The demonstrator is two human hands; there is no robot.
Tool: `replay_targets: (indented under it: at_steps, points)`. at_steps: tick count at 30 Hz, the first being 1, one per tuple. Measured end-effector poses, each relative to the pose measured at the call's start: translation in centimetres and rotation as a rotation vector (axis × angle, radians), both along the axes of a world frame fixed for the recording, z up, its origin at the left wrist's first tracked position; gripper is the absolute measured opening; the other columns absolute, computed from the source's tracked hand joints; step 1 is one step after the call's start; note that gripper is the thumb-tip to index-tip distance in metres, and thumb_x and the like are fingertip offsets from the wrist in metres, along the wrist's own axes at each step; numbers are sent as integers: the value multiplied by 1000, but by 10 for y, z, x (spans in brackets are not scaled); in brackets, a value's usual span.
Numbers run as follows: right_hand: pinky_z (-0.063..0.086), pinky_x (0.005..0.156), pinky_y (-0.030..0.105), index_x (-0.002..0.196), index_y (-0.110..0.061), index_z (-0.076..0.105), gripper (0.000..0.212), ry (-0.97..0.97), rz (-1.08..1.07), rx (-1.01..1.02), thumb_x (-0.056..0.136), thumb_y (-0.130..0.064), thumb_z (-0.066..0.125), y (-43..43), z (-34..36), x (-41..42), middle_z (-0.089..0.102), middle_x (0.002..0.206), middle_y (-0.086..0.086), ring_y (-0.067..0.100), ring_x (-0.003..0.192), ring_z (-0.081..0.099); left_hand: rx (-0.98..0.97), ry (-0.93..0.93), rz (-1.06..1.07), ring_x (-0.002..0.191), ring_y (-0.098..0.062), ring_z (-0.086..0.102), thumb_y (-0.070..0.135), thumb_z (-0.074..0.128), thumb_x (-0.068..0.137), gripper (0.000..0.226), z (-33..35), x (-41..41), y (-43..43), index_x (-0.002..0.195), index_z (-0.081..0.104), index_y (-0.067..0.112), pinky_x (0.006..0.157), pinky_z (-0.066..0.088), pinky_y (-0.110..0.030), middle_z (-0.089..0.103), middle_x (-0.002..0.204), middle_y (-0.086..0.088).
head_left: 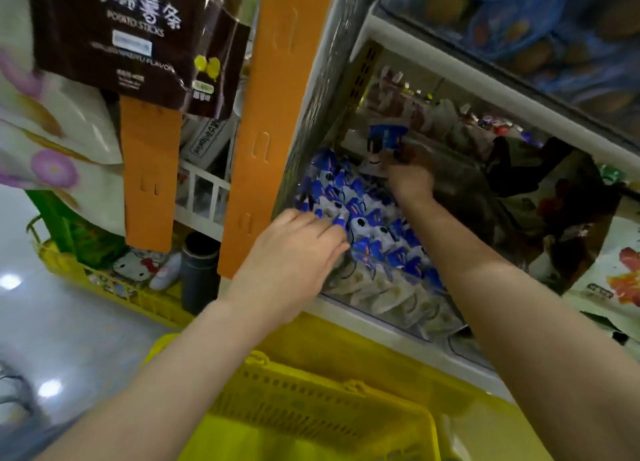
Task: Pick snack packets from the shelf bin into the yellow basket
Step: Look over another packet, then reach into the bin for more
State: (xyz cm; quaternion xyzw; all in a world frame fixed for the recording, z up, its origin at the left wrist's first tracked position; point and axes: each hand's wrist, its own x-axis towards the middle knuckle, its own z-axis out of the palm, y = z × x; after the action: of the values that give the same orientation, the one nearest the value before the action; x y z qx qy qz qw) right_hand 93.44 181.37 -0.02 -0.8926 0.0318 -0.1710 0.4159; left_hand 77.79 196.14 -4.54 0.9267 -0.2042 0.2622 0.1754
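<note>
The small blue-and-white snack packets lie heaped in the clear plastic shelf bin. Our right hand is deep over the heap, fingers curled and pinching one raised blue packet above the others. Our left hand lies at the bin's near left corner, fingers straight and close together, tips touching the packets. The slatted yellow plastic basket sits just below the bin's front edge. A dark brown potato-sticks bag hangs up left, beside orange card strips.
</note>
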Motion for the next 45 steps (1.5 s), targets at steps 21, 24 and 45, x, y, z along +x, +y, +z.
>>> replay_targets:
  at_steps: [21, 24, 45]
  points:
    - [46, 73, 19, 122, -9, 53, 31, 1, 105, -162, 95, -26, 49, -4, 3, 29, 59, 123, 8, 15, 96, 56, -102, -7, -39, 76, -15, 58, 26, 33, 95, 32, -4, 1, -4, 91, 64, 17, 78, 35, -28, 66, 81, 5]
    - [52, 86, 27, 119, -10, 52, 27, 99, 127, 94, 96, -23, 49, 4, 17, 11, 59, 118, 6, 17, 96, 62, -284, 64, -51, 85, -10, 56, 28, 34, 95, 32, 3, -3, -11, 107, 61, 16, 79, 31, -21, 66, 97, 3]
    - [39, 77, 21, 127, -14, 50, 33, 165, 229, -288, 98, -28, 41, -26, 9, 3, 57, 118, 6, 13, 94, 54, -1426, 380, -200, 85, 5, 63, 21, 60, 86, 16, 27, -2, -4, 101, 58, 28, 65, 47, -7, 68, 94, 12]
